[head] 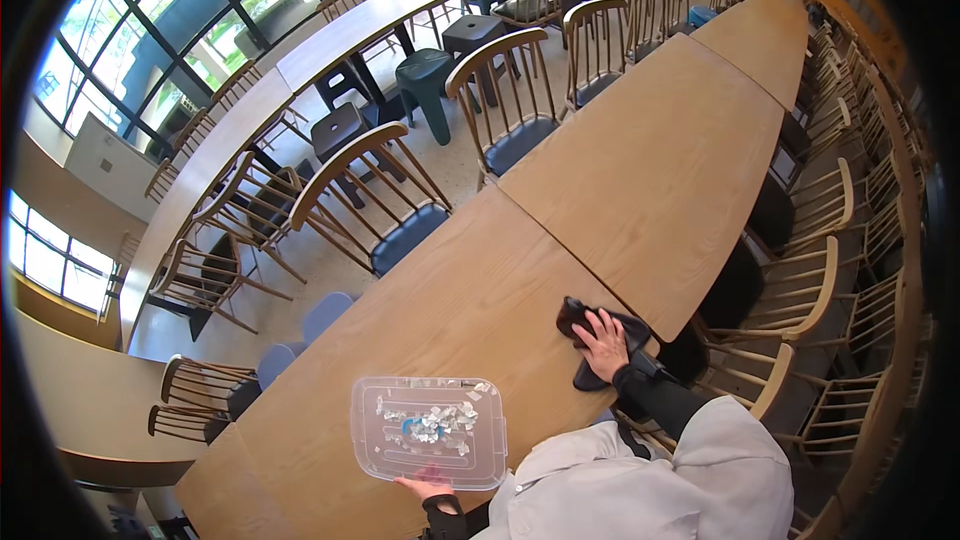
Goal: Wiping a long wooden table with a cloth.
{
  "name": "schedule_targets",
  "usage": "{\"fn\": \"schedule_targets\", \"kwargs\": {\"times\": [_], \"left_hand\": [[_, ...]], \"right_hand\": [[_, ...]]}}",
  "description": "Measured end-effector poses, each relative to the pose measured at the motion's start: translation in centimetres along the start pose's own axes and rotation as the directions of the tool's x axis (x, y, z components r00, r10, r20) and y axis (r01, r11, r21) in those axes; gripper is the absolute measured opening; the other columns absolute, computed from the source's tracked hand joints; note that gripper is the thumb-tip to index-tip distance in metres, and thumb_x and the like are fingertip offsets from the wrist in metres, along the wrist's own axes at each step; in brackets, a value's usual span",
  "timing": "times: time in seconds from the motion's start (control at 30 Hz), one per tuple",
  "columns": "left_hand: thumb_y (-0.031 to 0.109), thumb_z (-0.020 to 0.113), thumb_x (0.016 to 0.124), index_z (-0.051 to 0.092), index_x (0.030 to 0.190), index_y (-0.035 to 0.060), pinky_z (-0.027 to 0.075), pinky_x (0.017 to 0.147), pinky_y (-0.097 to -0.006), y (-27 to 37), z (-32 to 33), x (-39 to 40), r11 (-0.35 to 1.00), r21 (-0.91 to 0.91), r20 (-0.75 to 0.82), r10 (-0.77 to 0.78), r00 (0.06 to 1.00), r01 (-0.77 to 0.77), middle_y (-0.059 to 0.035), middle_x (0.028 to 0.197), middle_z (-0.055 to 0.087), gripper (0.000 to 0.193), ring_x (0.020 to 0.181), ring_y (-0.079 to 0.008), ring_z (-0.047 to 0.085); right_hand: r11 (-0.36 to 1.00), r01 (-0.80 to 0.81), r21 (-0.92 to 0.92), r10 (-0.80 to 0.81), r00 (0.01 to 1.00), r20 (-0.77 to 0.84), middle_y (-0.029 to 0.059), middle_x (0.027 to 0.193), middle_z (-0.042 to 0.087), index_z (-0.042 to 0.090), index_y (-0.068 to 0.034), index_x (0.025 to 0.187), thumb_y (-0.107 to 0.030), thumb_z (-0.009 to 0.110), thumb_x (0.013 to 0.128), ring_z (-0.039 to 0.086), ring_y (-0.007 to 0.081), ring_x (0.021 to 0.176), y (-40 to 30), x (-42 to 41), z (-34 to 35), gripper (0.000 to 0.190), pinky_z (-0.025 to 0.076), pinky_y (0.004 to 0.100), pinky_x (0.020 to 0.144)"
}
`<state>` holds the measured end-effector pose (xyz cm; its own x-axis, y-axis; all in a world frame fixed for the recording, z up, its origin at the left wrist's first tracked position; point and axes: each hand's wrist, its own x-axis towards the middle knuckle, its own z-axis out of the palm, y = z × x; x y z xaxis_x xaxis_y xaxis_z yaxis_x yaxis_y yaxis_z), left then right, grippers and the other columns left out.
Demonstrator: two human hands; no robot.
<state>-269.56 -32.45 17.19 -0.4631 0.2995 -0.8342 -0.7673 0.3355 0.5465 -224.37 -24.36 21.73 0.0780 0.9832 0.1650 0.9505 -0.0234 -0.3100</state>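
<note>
My left hand (427, 489) grips the near edge of a clear plastic container (367, 427) from below. Small torn white paper scraps (446, 420) lie in it, along with something blue partly covered by them. To the right, my right hand (600, 345) presses down on a crumpled dark cloth (592, 379), fingers slightly spread. The cloth rests on the wooden table (450, 315), near the seam with the adjoining tabletop (645, 180) and close to the table's right edge.
Wooden spindle-back chairs with dark seats, such as a near chair (409, 232), line the table's far side. More chairs (810, 307) crowd the right side. Dark stools, including a green plastic stool (427, 75), stand between this row and a long table (360, 15) by the windows.
</note>
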Motion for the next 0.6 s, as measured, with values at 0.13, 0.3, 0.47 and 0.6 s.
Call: {"fn": "schedule_targets", "kwargs": {"times": [0.13,0.3,0.47,0.6], "left_hand": [[0.079,0.036,0.069,0.047,0.097,0.0080,0.038,0.084,-0.0384,0.3,-0.2,-0.8,0.996,-0.082,0.009,0.030,1.000,-0.030,-0.0067,0.093,0.049,0.077,0.089,-0.0208,0.046],[0.079,0.043,0.065,0.044,0.105,0.0074,0.039,0.082,-0.0381,0.0,-0.4,-3.0,0.995,-0.067,-0.053,0.069,0.996,-0.072,-0.0043,0.097,0.049,0.082,0.089,-0.0192,0.047],[0.077,0.041,0.068,0.046,0.107,0.0078,0.039,0.085,-0.0419,0.0,-2.8,-3.2,0.985,-0.136,-0.085,0.092,0.992,-0.103,-0.0054,0.099,0.050,0.079,0.095,-0.0217,0.046],[0.077,0.040,0.068,0.048,0.105,0.0078,0.038,0.084,-0.0430,0.0,-2.8,-5.0,0.988,-0.129,-0.067,0.079,0.995,-0.087,-0.0064,0.097,0.051,0.079,0.093,-0.0226,0.047]], "right_hand": [[1.000,-0.026,-0.012,0.024,0.994,-0.108,0.0078,0.130,0.034,0.048,-0.020,0.119,-0.025,0.064,0.072,0.027,0.0316,0.123,-0.5,10.1,3.5,0.050,0.024,0.0459,0.098],[1.000,-0.020,0.012,0.022,0.982,-0.188,0.0079,0.131,0.034,0.047,-0.019,0.119,-0.027,0.063,0.072,0.026,0.0314,0.124,-1.2,22.5,7.3,0.051,0.024,0.0451,0.099],[1.000,-0.022,0.021,0.027,0.959,-0.282,0.0064,0.129,0.036,0.050,-0.021,0.117,-0.032,0.064,0.070,0.027,0.0293,0.124,-2.2,32.0,12.2,0.050,0.023,0.0433,0.098],[1.000,0.011,0.011,-0.007,0.961,-0.277,0.0048,0.131,0.035,0.050,-0.024,0.117,-0.034,0.062,0.070,0.026,0.0287,0.124,-2.4,36.4,14.5,0.049,0.023,0.0430,0.098]]}}
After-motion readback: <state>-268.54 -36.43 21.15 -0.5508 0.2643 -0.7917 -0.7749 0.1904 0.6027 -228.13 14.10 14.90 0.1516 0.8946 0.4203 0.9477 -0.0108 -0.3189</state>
